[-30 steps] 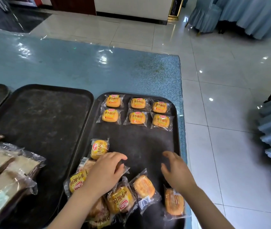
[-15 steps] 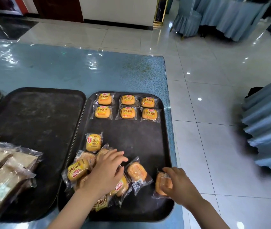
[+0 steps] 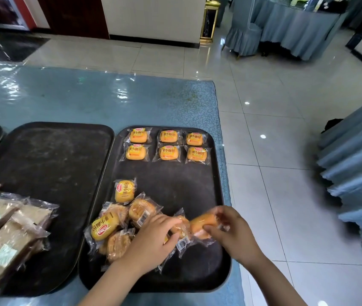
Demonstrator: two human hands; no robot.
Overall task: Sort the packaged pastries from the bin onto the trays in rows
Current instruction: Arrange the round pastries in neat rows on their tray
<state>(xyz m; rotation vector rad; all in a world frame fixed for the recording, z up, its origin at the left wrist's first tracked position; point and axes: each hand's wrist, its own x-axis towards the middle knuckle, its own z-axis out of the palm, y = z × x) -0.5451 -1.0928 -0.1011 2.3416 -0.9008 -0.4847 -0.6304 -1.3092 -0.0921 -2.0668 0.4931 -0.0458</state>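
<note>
Right hand (image 3: 235,233) pinches a clear-wrapped orange pastry (image 3: 204,224) betw. thumb and fingers, lifted just above near right part of the dark rectangular plastic tray (image 3: 217,195); blurred. Left hand (image 3: 153,241) lies fingers curled over a 2nd wrapped pastry (image 3: 181,230) at right edge of the loose pile of wrapped yellow buns (image 3: 118,226), near left of same tray; grip unclear. Hands close, not touching. Six buns in two neat rows of three (image 3: 167,145) at tray's far end. Second dark tray (image 3: 49,164) just left, holding brown wrapped cake slices (image 3: 7,230). Both trays on blue plastic-covered table (image 3: 91,100).
</note>
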